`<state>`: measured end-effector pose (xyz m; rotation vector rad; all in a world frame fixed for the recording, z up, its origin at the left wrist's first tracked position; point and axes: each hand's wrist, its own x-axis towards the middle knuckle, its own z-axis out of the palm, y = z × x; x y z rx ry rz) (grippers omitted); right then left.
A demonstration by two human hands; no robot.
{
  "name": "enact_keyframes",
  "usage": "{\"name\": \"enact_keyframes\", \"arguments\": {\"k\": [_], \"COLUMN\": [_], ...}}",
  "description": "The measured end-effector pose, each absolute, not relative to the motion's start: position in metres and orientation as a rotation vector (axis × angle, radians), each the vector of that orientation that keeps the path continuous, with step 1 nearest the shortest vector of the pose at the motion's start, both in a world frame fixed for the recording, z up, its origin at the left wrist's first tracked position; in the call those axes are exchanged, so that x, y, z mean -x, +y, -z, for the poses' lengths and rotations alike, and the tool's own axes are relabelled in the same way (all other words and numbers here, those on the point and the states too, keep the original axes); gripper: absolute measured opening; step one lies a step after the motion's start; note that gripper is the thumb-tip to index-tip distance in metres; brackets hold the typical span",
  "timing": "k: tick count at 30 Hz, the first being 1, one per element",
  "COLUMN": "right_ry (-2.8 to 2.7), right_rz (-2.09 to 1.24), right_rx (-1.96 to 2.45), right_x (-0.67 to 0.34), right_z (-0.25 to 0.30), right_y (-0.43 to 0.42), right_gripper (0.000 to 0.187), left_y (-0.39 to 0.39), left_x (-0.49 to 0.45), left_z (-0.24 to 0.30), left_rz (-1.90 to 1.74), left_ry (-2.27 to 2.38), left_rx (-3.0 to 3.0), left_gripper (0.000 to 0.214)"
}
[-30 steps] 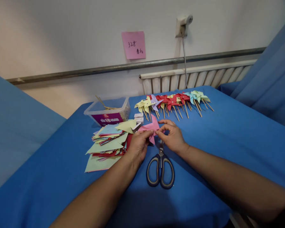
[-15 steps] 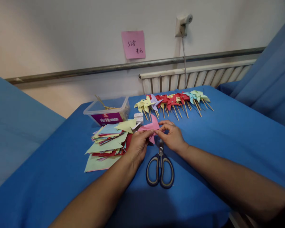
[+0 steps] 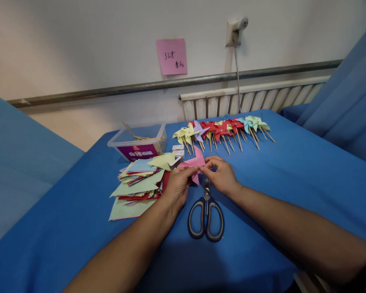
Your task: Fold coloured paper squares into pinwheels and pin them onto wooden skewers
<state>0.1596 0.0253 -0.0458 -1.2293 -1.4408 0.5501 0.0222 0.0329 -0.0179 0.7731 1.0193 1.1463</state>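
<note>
A pink paper pinwheel (image 3: 197, 158) with folded vanes is held up between my two hands. My left hand (image 3: 179, 185) pinches its lower left part, thumb on top. From the right, my right hand (image 3: 221, 174) is closed on the pinwheel near its middle, thumb and forefinger together. The fingertips cover the pinwheel's centre, so I cannot see what is there. Just below the hands lie dark-handled scissors (image 3: 206, 215), handles toward me, blades partly under the pinwheel.
Stacked coloured paper (image 3: 137, 183) lies left of my hands. Behind it stands a clear plastic tub (image 3: 140, 138) with thin sticks, beside small white boxes (image 3: 178, 150). Several finished pinwheels (image 3: 221, 130) on sticks lie along the back of the blue-covered table (image 3: 277, 175).
Almost nothing differs. Both hands keep their hold on the pink pinwheel, and its upper vane looks slightly more folded toward the centre; the view has shifted a little.
</note>
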Motion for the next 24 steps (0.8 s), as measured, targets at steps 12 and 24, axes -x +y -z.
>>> {"name": "enact_keyframes", "arguments": {"k": [12, 24], "right_ry": [-1.441, -1.198], "right_rz": [-0.565, -0.964], "right_rx": [1.229, 1.052], "right_x": [-0.1592, -0.1623], "right_z": [0.0453, 0.0377], "right_y": [0.0239, 0.0269], "right_gripper": [0.018, 0.032], "left_y": [0.0308, 0.0305], "left_x": [-0.0236, -0.0201], "left_z": [0.0136, 0.0139], "left_rz": [-1.160, -1.021], "left_ry": [1.020, 1.066], "left_rx": [-0.771, -0.854], "left_gripper": [0.014, 0.016]}}
